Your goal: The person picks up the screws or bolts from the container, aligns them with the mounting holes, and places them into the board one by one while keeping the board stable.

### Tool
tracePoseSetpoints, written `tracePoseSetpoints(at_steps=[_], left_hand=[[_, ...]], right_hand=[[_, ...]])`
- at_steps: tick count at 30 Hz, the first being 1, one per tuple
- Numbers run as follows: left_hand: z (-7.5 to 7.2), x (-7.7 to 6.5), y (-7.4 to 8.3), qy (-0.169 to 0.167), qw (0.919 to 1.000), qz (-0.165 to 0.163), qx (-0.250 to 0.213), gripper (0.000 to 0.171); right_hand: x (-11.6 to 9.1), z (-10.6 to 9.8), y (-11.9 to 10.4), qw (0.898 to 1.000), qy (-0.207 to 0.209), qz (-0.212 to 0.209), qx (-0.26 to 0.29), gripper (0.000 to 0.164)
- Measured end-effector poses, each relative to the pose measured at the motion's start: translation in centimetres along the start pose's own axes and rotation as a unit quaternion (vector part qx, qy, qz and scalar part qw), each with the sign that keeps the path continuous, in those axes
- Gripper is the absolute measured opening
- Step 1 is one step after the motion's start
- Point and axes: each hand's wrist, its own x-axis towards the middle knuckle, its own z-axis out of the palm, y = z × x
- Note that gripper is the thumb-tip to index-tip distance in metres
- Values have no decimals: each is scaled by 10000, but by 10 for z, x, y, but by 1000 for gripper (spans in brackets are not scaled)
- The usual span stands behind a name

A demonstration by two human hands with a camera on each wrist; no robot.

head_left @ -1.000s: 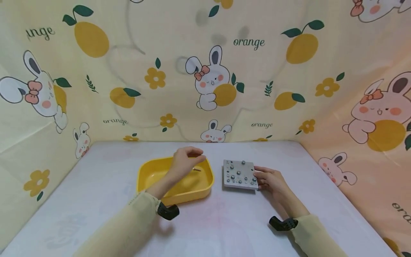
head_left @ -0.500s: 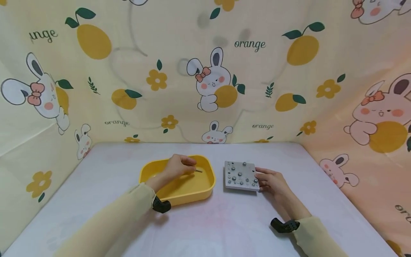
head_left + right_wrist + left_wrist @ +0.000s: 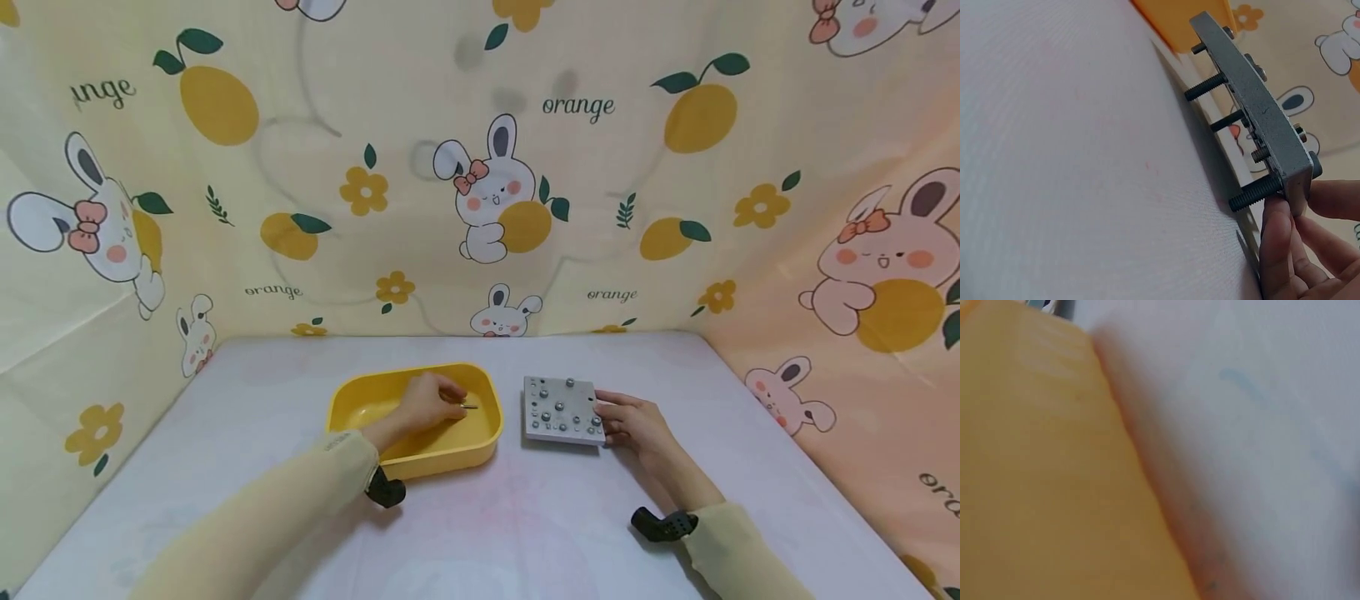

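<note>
In the head view, my left hand [image 3: 429, 402] reaches into a yellow tray [image 3: 442, 458]. Its fingertips pinch a small metal screw [image 3: 468, 407] near the tray's right side; part of the screw is hidden behind them. My right hand [image 3: 633, 425] grips the right edge of a square grey metal plate [image 3: 577, 400], which carries several screws and holes. From the right wrist view, threaded shanks [image 3: 1207, 85] stick out under the plate, and it is held at its near corner between thumb and fingers. The left wrist view shows no hand.
A white tabletop [image 3: 480, 533] spreads under everything. Behind and at the sides hangs a cream cloth [image 3: 405, 83] printed with rabbits and oranges. The tray stands left of the plate, with a narrow gap of table between them.
My left hand has come down into the tray, and its fingers have closed on the screw, which has turned slightly. My right hand and the plate have stayed nearly still.
</note>
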Motion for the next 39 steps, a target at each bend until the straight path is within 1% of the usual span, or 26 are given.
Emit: tracePoseSetpoints(at_steps=[2,6,8,10,13,15,19,24,29,30,33,35,37,39], left_hand=[[3,0,1,18,9997,131,212,20],[6,0,3,-85,9975,330,612,7],[6,0,4,-168,9971,348,663,4],[5,-1,5,-244,9967,310,713,4],[4,-2,6,-265,9965,327,721,2],[3,-3,5,-216,9963,384,743,5],[1,-5,4,-102,9963,337,782,11],[-1,-6,4,-66,9972,170,724,10],[-3,-6,4,-64,9963,93,846,8],[-3,-6,4,-87,9959,106,896,8],[-3,-6,5,-216,9925,336,1155,12],[-3,-6,7,-284,9903,423,1295,14],[-3,-6,7,-332,9877,462,1455,16],[-2,-6,8,-386,9864,404,1544,15]], right_hand=[[0,1,0,10000,12,8,2,52],[0,2,0,10000,33,37,19,52],[0,3,-1,10000,49,51,11,53],[0,2,-1,10000,55,49,5,52],[-1,2,-2,10000,35,36,0,53],[-1,2,-2,10000,20,36,-9,53],[-1,1,-1,10000,18,79,-23,52],[-1,0,-1,10000,16,70,0,52],[0,2,-1,10000,3,90,5,52],[-1,2,-1,9999,9,110,7,52],[-1,1,-1,9999,-9,99,-43,52],[-1,1,-2,10000,-2,66,-56,51],[-1,0,-2,10000,-36,15,-79,52],[-2,-1,-2,9999,-52,3,-86,52]])
